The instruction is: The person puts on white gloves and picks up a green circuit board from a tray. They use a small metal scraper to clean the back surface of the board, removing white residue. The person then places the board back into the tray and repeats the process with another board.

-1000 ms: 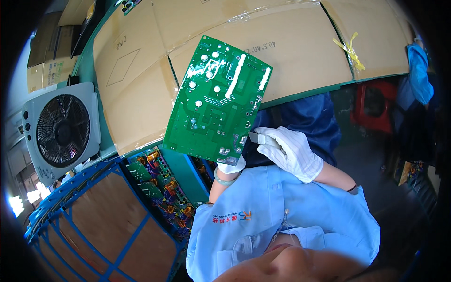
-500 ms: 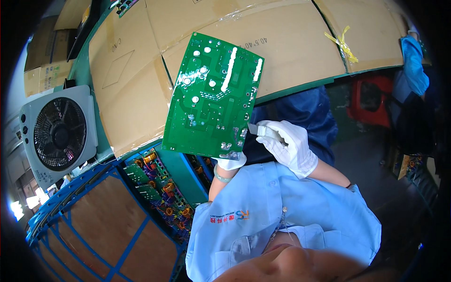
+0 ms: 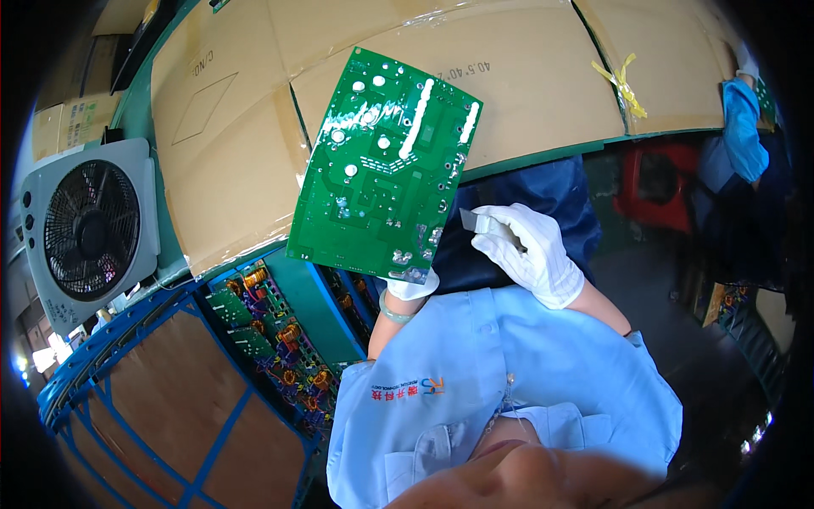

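Observation:
A large green circuit board [image 3: 373, 182] is raised at a tilt, its solder side showing, with white blobs and two white strips on it. Under its near edge is my left hand [image 3: 410, 288] in a white glove; the board hides its fingers, but it supports and holds the board. My right hand [image 3: 530, 254], also gloved in white, pinches a small flat grey blade [image 3: 468, 220]. The blade's tip stands just right of the board's right edge, apart from it.
Brown cardboard [image 3: 229, 136] covers the table. At left stands a grey box fan [image 3: 93, 229]. Populated circuit boards [image 3: 280, 348] sit in a blue-edged rack beside my left arm. Yellow tape [image 3: 623, 85] lies at right; beyond are a co-worker's blue sleeve [image 3: 742, 131] and a red chair [image 3: 653, 182].
The view has shifted slightly. The board has moved a little up and left with my left hand. The blade in my right hand now stands farther from the board's edge.

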Motion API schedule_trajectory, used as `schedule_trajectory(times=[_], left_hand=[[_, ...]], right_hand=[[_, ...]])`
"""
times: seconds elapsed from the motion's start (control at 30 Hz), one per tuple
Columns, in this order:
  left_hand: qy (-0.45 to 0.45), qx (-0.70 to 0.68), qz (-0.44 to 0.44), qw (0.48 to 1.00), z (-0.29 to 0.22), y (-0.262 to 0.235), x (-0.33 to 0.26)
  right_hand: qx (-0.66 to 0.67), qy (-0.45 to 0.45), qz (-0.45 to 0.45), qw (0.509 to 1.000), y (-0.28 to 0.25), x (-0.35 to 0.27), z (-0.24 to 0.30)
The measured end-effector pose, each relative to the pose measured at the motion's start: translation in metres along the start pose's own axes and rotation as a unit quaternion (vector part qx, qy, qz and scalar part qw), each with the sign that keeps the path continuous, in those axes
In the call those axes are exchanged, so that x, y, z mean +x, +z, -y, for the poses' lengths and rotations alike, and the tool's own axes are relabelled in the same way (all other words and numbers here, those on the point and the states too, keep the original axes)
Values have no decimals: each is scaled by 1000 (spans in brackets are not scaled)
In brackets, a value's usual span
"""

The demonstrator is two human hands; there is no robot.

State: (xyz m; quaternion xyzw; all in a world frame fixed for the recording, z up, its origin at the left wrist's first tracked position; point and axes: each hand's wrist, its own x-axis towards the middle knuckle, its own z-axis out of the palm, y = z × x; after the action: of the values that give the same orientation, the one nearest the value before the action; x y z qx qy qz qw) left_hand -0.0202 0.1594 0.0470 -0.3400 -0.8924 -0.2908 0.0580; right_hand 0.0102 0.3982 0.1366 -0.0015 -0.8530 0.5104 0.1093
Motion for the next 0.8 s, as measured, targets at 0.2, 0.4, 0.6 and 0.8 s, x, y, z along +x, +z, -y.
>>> schedule_trajectory(times=[0.2,0.4,0.6,0.8], left_hand=[[3,161,79,984,7,9,-36],[-435,-512,-205,712,13,19,-17],[-439,-580,-299,617,42,-17,30],[-306,-715,-237,582,40,-51,66]], right_hand=[[-45,-28,-4,999,-21,7,-11],[-73,42,-89,992,-62,18,-18],[-136,-54,-41,988,-53,42,-14],[19,51,-54,997,-28,69,1]])
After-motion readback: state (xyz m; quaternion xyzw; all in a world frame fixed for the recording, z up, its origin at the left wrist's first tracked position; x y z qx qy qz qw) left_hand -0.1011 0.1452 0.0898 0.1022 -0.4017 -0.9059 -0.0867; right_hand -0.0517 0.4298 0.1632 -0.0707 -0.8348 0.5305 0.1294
